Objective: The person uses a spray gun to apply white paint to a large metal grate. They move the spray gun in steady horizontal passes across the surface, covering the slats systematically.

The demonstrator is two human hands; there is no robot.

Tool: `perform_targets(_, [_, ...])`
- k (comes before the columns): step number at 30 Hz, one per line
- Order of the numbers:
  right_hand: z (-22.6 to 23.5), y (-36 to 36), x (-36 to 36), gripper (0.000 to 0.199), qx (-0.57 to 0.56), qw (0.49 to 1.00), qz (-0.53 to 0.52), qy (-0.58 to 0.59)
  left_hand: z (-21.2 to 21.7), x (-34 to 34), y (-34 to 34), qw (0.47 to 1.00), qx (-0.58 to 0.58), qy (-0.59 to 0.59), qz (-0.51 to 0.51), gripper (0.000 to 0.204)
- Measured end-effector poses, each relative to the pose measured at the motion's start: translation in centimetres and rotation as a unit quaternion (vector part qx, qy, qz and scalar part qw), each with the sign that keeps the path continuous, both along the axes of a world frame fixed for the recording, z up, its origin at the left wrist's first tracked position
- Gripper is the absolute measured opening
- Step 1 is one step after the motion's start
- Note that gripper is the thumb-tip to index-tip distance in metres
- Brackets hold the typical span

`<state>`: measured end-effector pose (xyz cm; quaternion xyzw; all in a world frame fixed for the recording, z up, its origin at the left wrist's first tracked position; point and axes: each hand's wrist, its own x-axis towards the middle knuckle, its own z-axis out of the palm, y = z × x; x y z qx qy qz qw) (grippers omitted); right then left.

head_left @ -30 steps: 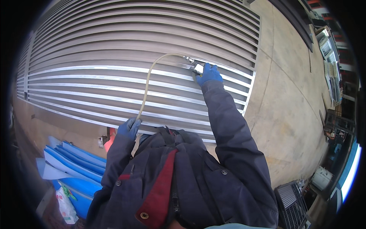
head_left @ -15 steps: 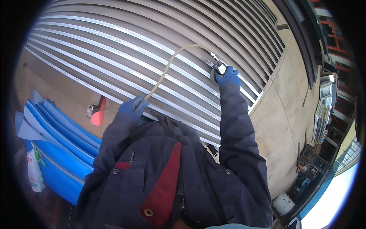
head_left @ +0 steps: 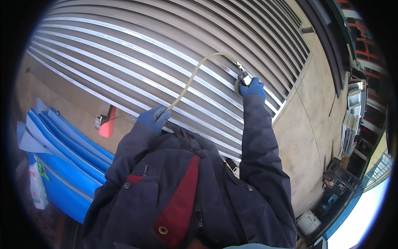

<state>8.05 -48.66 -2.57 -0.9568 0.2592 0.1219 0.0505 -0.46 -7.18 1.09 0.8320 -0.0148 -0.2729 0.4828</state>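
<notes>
Right hand [head_left: 253, 88] clamped on air nozzle [head_left: 242, 74] over slatted metal panels [head_left: 137, 62]; left hand [head_left: 154, 118] grips hose [head_left: 195, 72]. Slack loop could snag slat edge, likely jerking nozzle aside.

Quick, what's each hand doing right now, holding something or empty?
Left hand: closed around the pale hose.
Right hand: closed on the metal nozzle at the hose's end, against the slatted panel.
</notes>
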Motion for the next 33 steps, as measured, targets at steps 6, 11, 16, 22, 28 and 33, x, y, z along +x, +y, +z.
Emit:
perform_targets(6, [-0.6, 6.3, 3.4, 0.06, 0.051, 0.998, 0.025, 0.001, -1.0, -0.2, 3.0, 0.994, 0.007, 0.052, 0.091, 0.035])
perform_targets(11, [0.3, 5.7, 2.8, 0.063, 0.064, 0.997, 0.032, 0.034, 0.1, -0.2, 4.2, 0.985, 0.023, 0.129, 0.113, 0.032])
perform_targets(16, [-0.4, -1.6, -1.5, 0.062, 0.038, 0.999, -0.022, -0.008, 0.3, 0.5, -1.5, 0.996, 0.013, 0.093, 0.002, 0.032])
perform_targets(22, [0.3, -9.1, -4.9, 0.064, 0.003, 0.996, -0.086, 0.01, 0.6, 1.7, -6.4, 0.991, 0.031, 0.037, -0.124, 0.035])
perform_targets(28, [0.0, -4.6, -2.6, 0.062, 0.036, 0.997, -0.065, 0.012, -0.3, 1.4, -3.5, 0.996, 0.022, 0.071, -0.048, 0.036])
perform_targets(33, [0.0, 1.1, 0.6, 0.061, 0.046, 0.999, -0.014, 0.018, -0.1, 1.2, 0.5, 0.991, 0.032, 0.123, 0.041, 0.033])
